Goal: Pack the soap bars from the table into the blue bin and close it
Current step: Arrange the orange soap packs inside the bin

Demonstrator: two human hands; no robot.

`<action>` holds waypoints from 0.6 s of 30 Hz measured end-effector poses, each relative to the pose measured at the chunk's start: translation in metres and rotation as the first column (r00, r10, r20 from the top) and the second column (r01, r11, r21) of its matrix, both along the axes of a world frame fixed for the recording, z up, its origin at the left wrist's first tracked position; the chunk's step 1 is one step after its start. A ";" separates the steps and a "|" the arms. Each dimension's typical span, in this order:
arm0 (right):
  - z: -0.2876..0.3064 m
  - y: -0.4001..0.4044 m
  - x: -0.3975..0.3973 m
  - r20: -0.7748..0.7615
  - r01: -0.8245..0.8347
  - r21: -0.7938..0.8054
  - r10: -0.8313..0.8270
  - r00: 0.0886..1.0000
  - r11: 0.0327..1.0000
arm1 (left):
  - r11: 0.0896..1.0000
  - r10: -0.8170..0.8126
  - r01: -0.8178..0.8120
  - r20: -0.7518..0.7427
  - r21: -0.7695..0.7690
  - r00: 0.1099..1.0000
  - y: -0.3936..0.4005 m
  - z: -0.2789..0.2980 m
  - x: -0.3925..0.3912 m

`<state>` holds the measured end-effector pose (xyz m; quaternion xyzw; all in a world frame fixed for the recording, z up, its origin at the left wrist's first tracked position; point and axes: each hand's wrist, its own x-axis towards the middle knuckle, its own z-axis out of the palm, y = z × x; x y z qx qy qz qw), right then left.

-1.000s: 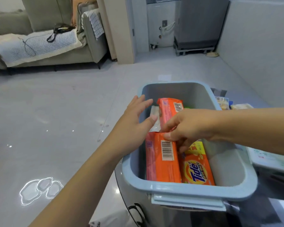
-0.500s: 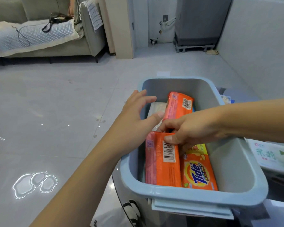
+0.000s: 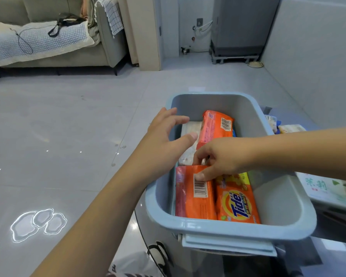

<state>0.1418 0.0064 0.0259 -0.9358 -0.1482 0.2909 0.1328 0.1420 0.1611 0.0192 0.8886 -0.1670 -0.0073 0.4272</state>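
Head view of the packing step. The blue bin (image 3: 231,229) stands on the glass counter (image 3: 328,262) at its left edge, lid off, none being identifiable in view. Along the bin's near wall lie two soap bars side by side: the orange bar (image 3: 196,193) on the left, barcode up, and the Tide bar (image 3: 238,204) touching it on the right. A second orange bar (image 3: 216,126) leans tilted toward the far wall, over a pale packet (image 3: 190,128) lying flat on the bin floor. The right hand (image 3: 218,156) reaches in from the right with fingers curled, thumb pressing on the label of the near orange bar and fingertips at its far end, apparently seating it flat beside the Tide bar so that the row packs tightly. The left hand (image 3: 168,134) hovers over the bin's left rim, fingers spread and relaxed, holding nothing; it is probably ready to steady the bin. More packets (image 3: 292,128) lie on the counter beyond the bin's right wall, so packing seems unfinished. Compared with half a second ago, both hands keep nearly the same pose; the far orange bar appears to lean at a lower angle, and the camera has shifted slightly.
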 end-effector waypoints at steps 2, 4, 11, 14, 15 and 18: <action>0.001 0.003 0.001 0.055 -0.133 -0.097 0.139 0.989 0.986 | 1.000 -0.002 0.002 -0.006 -0.008 1.000 0.000 0.001 0.000; 0.004 0.003 0.003 0.053 -0.233 -0.170 0.245 0.968 0.958 | 1.000 -0.006 0.006 -0.008 -0.009 1.000 0.000 0.001 0.000; 0.001 0.003 -0.004 0.309 -0.272 -0.288 0.358 0.881 0.918 | 0.999 -0.018 0.018 -0.017 -0.044 1.000 0.002 -0.001 0.000; -0.011 0.010 0.001 0.428 -0.295 -0.414 0.470 0.772 0.861 | 0.997 -0.022 0.020 -0.028 -0.077 0.999 0.003 -0.001 0.001; -0.014 0.013 0.005 0.363 -0.300 -0.419 0.461 0.810 0.857 | 0.996 -0.025 0.023 -0.030 -0.084 0.999 0.003 -0.001 0.001; -0.016 0.015 0.016 0.212 -0.327 -0.409 0.437 0.874 0.852 | 0.995 -0.028 0.025 -0.031 -0.096 0.999 0.003 -0.003 0.001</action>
